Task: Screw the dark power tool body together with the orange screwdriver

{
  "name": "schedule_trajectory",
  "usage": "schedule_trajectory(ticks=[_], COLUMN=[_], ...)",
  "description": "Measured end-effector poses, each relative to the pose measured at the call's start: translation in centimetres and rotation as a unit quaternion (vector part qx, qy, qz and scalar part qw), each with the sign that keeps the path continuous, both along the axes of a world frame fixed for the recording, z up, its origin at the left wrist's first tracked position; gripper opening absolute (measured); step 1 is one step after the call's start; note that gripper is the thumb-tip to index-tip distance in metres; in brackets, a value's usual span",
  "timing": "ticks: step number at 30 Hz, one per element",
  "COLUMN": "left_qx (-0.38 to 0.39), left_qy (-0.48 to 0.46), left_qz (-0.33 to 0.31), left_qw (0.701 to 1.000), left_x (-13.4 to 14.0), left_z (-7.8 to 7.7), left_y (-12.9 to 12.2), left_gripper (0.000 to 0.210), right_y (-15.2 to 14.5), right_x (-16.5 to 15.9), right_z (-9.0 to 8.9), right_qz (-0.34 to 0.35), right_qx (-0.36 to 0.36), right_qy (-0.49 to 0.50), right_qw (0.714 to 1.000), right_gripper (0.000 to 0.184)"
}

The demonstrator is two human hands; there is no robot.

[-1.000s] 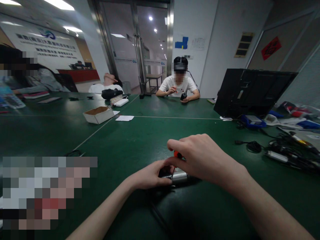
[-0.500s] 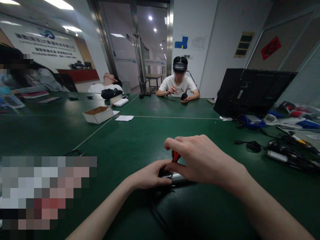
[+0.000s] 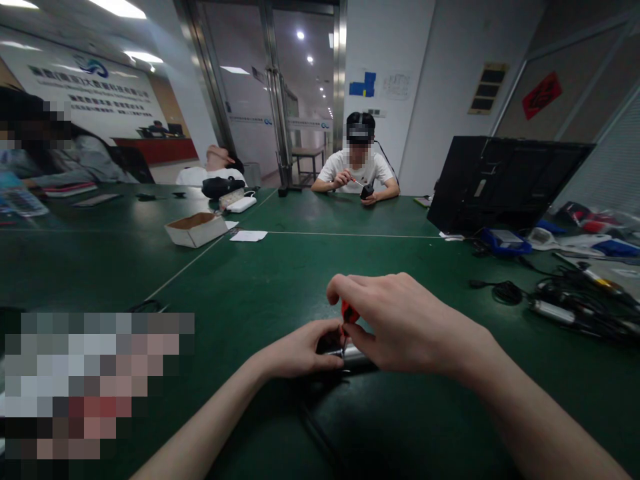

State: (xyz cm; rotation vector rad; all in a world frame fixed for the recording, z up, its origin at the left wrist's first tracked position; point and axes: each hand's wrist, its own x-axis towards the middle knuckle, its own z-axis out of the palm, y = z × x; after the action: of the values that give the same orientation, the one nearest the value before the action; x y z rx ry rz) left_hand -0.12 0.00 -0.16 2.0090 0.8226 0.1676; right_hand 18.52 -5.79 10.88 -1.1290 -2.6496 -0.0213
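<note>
My left hand is closed around a silver metal cylinder, which lies on the green table; its left part is hidden by my fingers. A dark cable runs from beneath that hand toward the near edge. With bent fingers my right hand grips a red and black screwdriver by its handle. The screwdriver stands nearly upright, its thin shaft reaching down to the cylinder between my two hands. Whether its tip sits in a screw cannot be made out.
Across the table, a person in a white T-shirt holds a thin tool and a black object. A white open box and a paper lie left of centre. To the right are a black monitor and cabled silver tools.
My right fingers have shifted slightly on the screwdriver handle, and the handle looks turned. My left hand and the cylinder stay put. Across the table, the person's tool now meets the black object.
</note>
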Motion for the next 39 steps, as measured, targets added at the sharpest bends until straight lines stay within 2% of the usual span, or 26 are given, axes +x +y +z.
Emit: schedule_trajectory(ticks=[3,10,16,22,28,32,36,39], left_qx=[-0.010,-0.017,-0.017,-0.014,-0.007,-0.008,-0.014,-0.014], left_qy=[-0.002,0.007,0.007,-0.008,0.011,0.023,0.007,0.000], left_qz=[0.001,-0.004,0.006,0.000,-0.005,-0.004,-0.005,-0.004], left_qw=[1.000,1.000,1.000,1.000,1.000,1.000,1.000,1.000], left_x=[-0.06,-0.16,-0.09,-0.11,-0.06,-0.01,-0.08,-0.16], left_z=[0.17,0.04,-0.05,-0.11,0.41,0.41,0.09,-0.15], left_y=[-0.04,-0.07,-0.02,-0.02,-0.08,-0.08,0.02,0.10], left_gripper=[0.032,0.034,0.030,0.033,0.029,0.025,0.027,0.028], right_y=[0.01,0.50,0.27,-0.18,0.40,0.68,0.45,0.25], right_x=[0.12,0.08,-0.02,0.04,0.07,0.02,-0.12,-0.17], right_z=[-0.10,-0.31,0.04,0.24,-0.16,-0.28,-0.28,-0.25], right_qz=[-0.005,-0.073,-0.053,-0.027,-0.090,-0.091,-0.078,-0.074], right_qx=[-0.001,0.064,0.040,-0.006,0.043,0.067,0.061,0.040], right_qy=[0.002,-0.014,-0.010,0.007,-0.009,-0.009,-0.010,-0.006], right_qw=[1.000,0.995,0.998,1.000,0.995,0.994,0.995,0.996], right_gripper=[0.022,0.024,0.006,0.019,0.027,0.025,0.011,0.016])
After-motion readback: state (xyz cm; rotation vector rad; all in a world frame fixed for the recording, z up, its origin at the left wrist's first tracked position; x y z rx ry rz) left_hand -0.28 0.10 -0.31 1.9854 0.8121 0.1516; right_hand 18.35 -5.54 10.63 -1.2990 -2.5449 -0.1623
